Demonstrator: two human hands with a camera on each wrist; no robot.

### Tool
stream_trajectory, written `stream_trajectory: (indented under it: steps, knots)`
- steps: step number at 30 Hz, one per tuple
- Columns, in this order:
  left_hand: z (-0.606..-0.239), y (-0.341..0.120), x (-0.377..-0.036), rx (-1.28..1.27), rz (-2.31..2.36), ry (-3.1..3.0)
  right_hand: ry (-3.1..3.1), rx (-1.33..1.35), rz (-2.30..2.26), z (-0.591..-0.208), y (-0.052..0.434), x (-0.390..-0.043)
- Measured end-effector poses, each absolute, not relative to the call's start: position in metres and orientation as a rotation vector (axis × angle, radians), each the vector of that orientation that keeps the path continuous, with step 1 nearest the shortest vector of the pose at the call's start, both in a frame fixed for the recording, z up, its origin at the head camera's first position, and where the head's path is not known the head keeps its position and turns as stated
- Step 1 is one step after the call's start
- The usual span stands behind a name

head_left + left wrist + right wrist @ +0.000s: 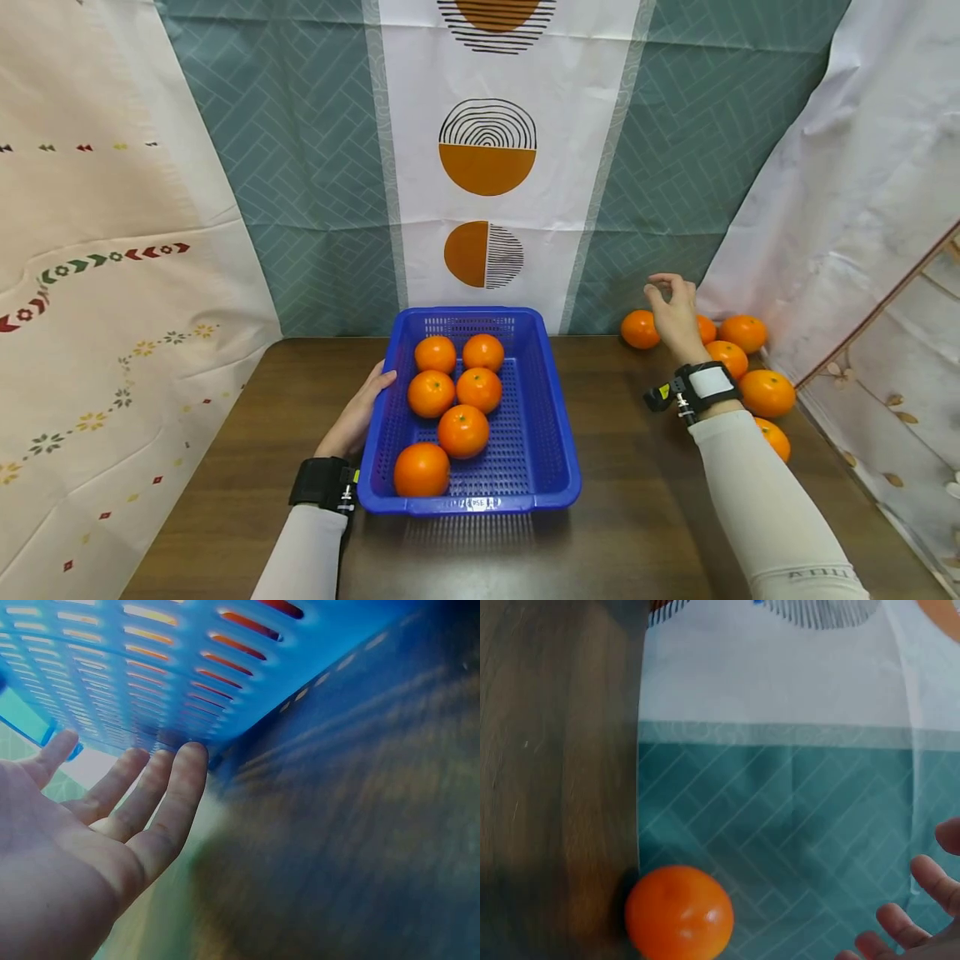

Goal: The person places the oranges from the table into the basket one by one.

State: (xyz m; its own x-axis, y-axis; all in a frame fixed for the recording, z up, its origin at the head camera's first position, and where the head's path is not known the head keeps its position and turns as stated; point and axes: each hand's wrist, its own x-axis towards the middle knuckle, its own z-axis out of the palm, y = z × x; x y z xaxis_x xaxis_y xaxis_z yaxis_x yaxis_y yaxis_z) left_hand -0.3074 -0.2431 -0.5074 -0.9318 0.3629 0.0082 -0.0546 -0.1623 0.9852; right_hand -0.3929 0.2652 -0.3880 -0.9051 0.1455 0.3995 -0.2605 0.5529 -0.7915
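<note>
My left hand (363, 408) is at the left side of a blue plastic basket (558, 442), its thumb by the rim. In the left wrist view the fingers (180, 795) are extended and their tips touch the slotted outer wall (112, 675). Several oranges (431, 393) lie in the basket, mostly toward its left side. My right hand (677, 321) is raised over the loose oranges (726, 358) at the back right, fingers loosely bent and holding nothing. Nearest it is an orange (639, 329) by the table's back edge, visible also in the right wrist view as an orange (679, 913).
The brown wooden table (615, 500) carries the basket near its middle. Behind it hangs a green and white patterned cloth (322, 167). A pale cloth (862, 208) closes off the right side, close to the loose oranges, and another cloth (112, 375) covers the left.
</note>
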Motion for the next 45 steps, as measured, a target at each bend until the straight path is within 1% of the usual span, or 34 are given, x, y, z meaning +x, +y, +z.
stream_trajectory:
  steps: [13, 24, 32, 45]
  knots:
    - [-0.509, -0.248, -0.306, 0.318, 2.173, 1.84, -2.618, 0.044, 1.11, -0.397, 0.273, -0.421]
    - [-0.51, -0.249, -0.305, 0.315, 2.168, 1.846, -2.832, 0.069, 0.942, -0.42, 0.278, -0.444]
    - [-0.511, -0.246, -0.305, 0.29, 2.178, 1.819, -2.914, 0.003, 0.861, -0.433, 0.281, -0.445]
    - [-0.507, -0.244, -0.309, 0.305, 2.172, 1.844, -2.947, 0.045, 0.748, -0.449, 0.286, -0.452]
